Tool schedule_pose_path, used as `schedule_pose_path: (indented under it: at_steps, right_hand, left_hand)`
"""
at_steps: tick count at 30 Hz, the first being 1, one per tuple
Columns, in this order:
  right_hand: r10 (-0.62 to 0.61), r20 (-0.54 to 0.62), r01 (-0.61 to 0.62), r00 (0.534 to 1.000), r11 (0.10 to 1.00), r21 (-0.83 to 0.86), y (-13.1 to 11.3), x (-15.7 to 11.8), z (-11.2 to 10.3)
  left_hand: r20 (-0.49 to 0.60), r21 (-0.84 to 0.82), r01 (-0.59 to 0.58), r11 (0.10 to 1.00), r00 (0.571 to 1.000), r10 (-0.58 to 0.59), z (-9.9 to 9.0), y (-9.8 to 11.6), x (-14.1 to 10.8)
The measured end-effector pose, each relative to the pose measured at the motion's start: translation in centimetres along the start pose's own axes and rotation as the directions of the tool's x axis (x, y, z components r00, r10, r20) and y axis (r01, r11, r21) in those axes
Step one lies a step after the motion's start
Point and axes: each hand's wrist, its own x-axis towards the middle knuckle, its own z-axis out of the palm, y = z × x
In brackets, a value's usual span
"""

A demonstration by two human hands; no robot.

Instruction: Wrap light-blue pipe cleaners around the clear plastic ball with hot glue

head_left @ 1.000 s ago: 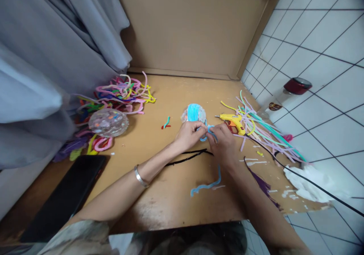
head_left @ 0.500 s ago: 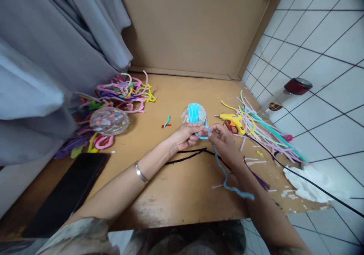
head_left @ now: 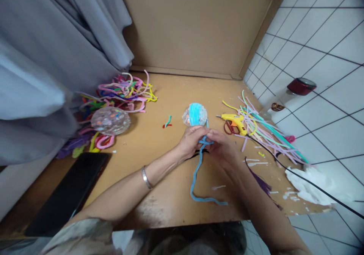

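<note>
Your left hand (head_left: 192, 140) and right hand (head_left: 222, 146) are together, fingertips closed on the blue strand (head_left: 195, 175), which loops between them and trails toward you across the table (head_left: 159, 205). The fingers cover most of the loop, so you cannot tell whether it is knotted. A blue length also rises just beyond your fingers beside the blue-banded ball (head_left: 195, 114); its join there is unclear. Your knuckles screen the ball's near edge, and your hands and left wrist hide much of the black strands (head_left: 196, 155) beneath.

Right of your right hand, the yellow glue gun (head_left: 234, 122) overlaps the red handles (head_left: 227, 128) of a tool whose blades you cannot make out; its cord (head_left: 284, 166) runs out of view. Farther right, a clear jar (head_left: 277, 105) wears a dark red lid (head_left: 301, 86); its contents are indistinct. Well left of your left hand, a clear speckled ball (head_left: 110, 121) covers part of the tangled coloured strands (head_left: 122, 96); whether its flecks lie inside or on the surface is hard to say. The grey curtain (head_left: 31, 69) hides the pile's far left side.
</note>
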Motion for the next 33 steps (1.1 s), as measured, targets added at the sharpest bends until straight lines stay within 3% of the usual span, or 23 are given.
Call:
schedule_pose_path:
  at_steps: [9,18,27,30,33]
  right_hand:
    - [-0.093,-0.032,0.092,0.995,0.995,-0.029,-0.6,2.7,1.5]
    - [-0.054,-0.054,0.054,0.997,0.998,0.011,-0.9,3.0,2.9]
    - [-0.037,-0.086,0.043,0.996,0.996,0.074,-1.1,2.1,2.3]
    - [-0.137,-0.069,0.135,0.988,0.990,-0.033,-1.2,2.2,1.5]
    - [-0.349,-0.057,0.332,0.935,0.922,-0.199,-1.4,2.4,0.7]
  left_hand:
    - [-0.115,-0.166,-0.131,0.977,0.987,0.113,0.1,1.9,0.6]
    - [-0.116,-0.295,-0.057,0.954,0.993,0.023,-0.6,2.5,0.5]
    - [-0.066,-0.344,0.018,0.939,0.997,-0.043,-0.4,2.5,1.0]
    - [-0.014,-0.302,0.016,0.953,1.000,-0.021,-1.0,2.7,1.4]
    - [-0.013,-0.260,-0.091,0.961,0.996,0.091,-1.4,3.0,1.4]
